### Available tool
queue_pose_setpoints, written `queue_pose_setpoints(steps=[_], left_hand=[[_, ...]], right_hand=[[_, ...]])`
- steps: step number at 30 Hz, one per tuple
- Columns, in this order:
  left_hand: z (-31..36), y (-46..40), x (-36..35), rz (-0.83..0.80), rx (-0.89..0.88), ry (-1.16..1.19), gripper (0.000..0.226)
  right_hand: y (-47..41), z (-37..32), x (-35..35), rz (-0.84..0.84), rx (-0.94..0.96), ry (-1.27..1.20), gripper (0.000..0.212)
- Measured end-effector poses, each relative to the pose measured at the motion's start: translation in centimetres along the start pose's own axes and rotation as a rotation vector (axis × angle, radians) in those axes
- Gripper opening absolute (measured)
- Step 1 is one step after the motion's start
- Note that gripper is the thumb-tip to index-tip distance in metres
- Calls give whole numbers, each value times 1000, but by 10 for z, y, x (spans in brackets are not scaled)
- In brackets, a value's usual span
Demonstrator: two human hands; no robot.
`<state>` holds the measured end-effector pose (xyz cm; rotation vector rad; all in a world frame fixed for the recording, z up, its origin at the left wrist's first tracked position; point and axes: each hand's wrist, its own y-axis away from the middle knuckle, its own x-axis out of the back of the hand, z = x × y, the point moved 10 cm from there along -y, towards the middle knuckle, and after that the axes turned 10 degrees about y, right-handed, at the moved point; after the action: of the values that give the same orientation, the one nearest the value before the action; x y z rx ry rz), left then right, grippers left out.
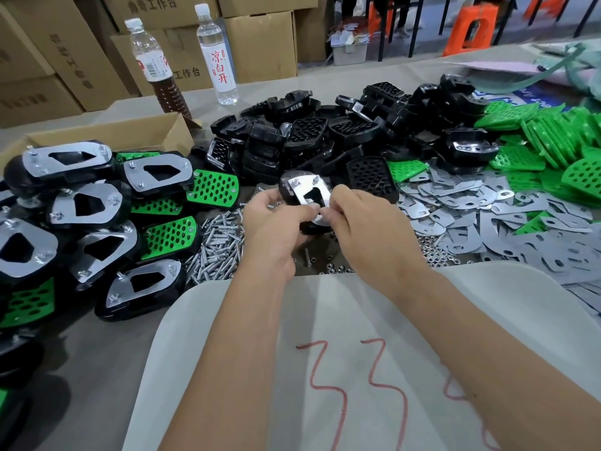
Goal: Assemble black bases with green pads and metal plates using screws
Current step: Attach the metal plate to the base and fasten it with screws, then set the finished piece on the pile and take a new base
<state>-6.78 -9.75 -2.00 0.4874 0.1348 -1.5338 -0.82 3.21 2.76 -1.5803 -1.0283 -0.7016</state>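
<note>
A black base (287,187) with a shiny metal plate (307,190) on top is held up over the table, two screw ends standing out of its far edge. My left hand (276,226) grips the base from the left and below. My right hand (361,219) pinches at the plate's near edge with thumb and fingertip; what it pinches is too small to tell. Loose screws (216,249) lie in a heap to the left of my hands, and small nuts (435,255) are scattered to the right. The green pad of the held base is hidden.
Finished assemblies (87,206) are stacked at the left beside a cardboard box (107,135). Bare black bases (341,131) pile up behind, green pads (553,138) at far right, metal plates (507,216) at right. Two bottles (216,53) stand at the back. A white sheet (357,336) covers the near edge.
</note>
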Motion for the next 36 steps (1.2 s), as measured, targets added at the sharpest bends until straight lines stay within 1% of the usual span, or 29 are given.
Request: queue_pose_setpoints(steps=[2, 5, 7, 9, 11, 14, 16, 18, 21, 23, 24, 25, 27, 28, 29, 31, 33, 34, 35, 36], left_hand=[[2, -1, 4, 26, -14, -22, 40], [4, -2, 8, 50, -29, -81, 33], [3, -1, 7, 42, -9, -84, 28], [2, 0, 5, 41, -1, -62, 27], [0, 2, 2, 65, -21, -54, 28], [-7, 6, -2, 112, -45, -22, 29], [-11, 10, -4, 134, -45, 9, 29], [-14, 12, -5, 153, -32, 59, 29], [-8, 13, 1, 181, -33, 100, 30], [-1, 14, 4, 192, -25, 126, 32], [2, 17, 6, 197, -21, 126, 31], [8, 20, 11, 199, -21, 122, 30], [22, 24, 22, 195, -28, 63, 30], [34, 27, 34, 221, -64, 9, 31], [52, 31, 50, 277, -149, -62, 31], [107, 53, 89, 487, -455, -265, 25], [159, 89, 115, 718, -766, -449, 27], [177, 106, 125, 811, -894, -487, 29], [189, 120, 133, 881, -1003, -504, 29], [196, 129, 136, 911, -1083, -517, 28]], right_hand=[[0, -4, -3, -45, 46, 66, 27], [3, -11, -7, -112, 140, 69, 15], [4, -11, -6, -99, 152, 65, 15], [4, -10, -1, -42, 128, 66, 19], [4, -7, 2, -6, 84, 122, 23], [2, -1, 4, -1, 7, 223, 25], [2, 7, 3, -8, -56, 225, 27], [2, 17, 3, 15, -133, 131, 29], [2, 22, 8, 79, -178, -119, 30], [1, 15, 1, -3, -144, -264, 44], [0, 9, -3, -44, -113, -313, 47], [-2, 1, -3, -50, -77, -347, 45], [-9, -11, 1, 6, -29, -380, 39], [-14, -22, 0, 16, 2, -407, 39], [-18, -34, -3, 2, 32, -440, 42], [-24, -70, -11, -38, 98, -516, 46], [-28, -117, -15, -54, 209, -592, 45], [-27, -146, -18, -76, 291, -621, 40], [-22, -180, -23, -112, 418, -623, 32], [-14, -212, -30, -138, 546, -563, 23]])
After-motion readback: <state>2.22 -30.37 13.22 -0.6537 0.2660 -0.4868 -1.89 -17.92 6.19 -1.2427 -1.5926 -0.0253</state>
